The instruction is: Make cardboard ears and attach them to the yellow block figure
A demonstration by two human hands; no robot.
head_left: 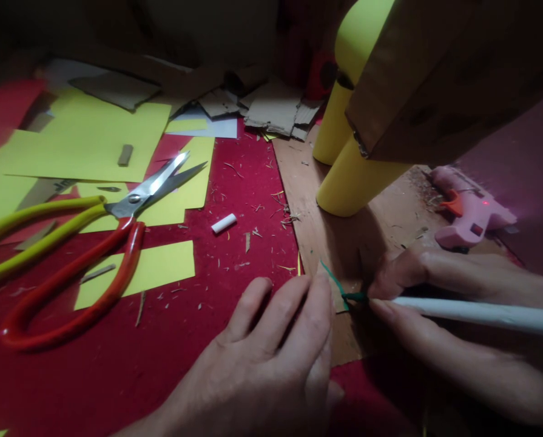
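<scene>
My right hand (453, 315) pinches a slim white-handled paintbrush (475, 311); its dark green tip touches a small piece of cardboard (337, 291). Green colour runs along that piece's edge. The fingers of my left hand (271, 340) are bent and pressed together at the piece's left side, hiding much of it. Under both hands lies a brown cardboard sheet (298, 182). Just beyond, a brown cardboard box shape (417, 91) stands tilted on yellow paper tubes (357, 182).
Large scissors (134, 199) with red and yellow handles lie partly open on the red cloth (235, 261). Yellow paper sheets (98, 133), torn cardboard (275, 109) and a short white cylinder (224, 223) lie around. A pink glue gun (474, 212) with a lit light sits at right.
</scene>
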